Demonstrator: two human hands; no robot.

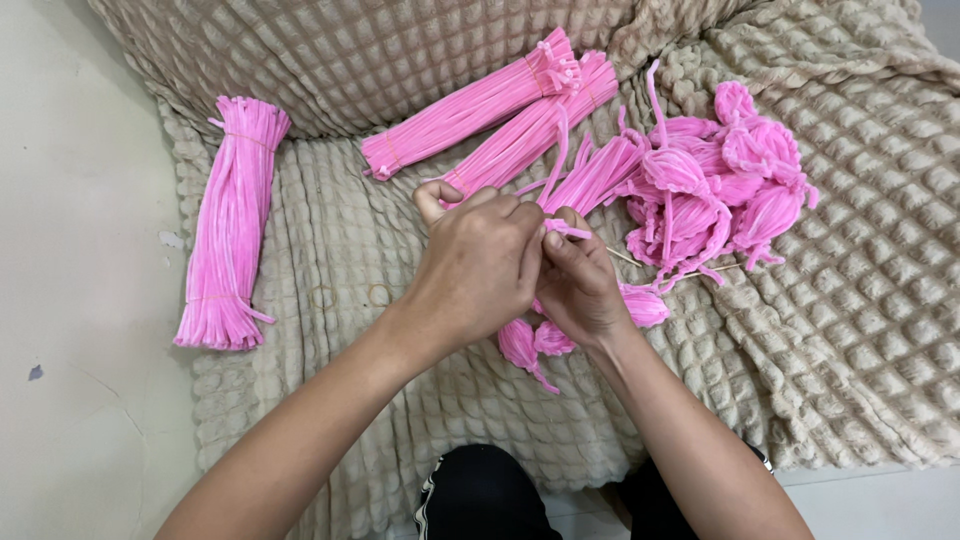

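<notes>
1. We see a beige quilted blanket (860, 330) spread across most of the view, bunched up at the top, with a pale floor (70, 250) to its left.
2. A long bundle of pink pipe cleaners (230, 225) lies at the blanket's left edge, well apart from the hands.
3. Two more tied pink bundles (500, 110) lie side by side, slanting toward the upper middle, just above the hands.
4. A heap of finished pink flower shapes (720, 190) sits to the right of the hands, with loose pink stems (595, 175) between it and the bundles.
5. Our left hand (478, 268) is curled, its fingertips pressed against those of the other hand, thumb raised toward the bundles.
6. Our right hand (580, 285) meets it, fingers pinching a pink pipe-cleaner piece (568, 231) at the fingertips.
7. Pink petal loops (530, 345) hang below both hands and another shows beside the right wrist; we cannot tell just which fingers grip them.
8. A thin wooden stick (625, 257) juts out to the right from between the fingers.
</notes>
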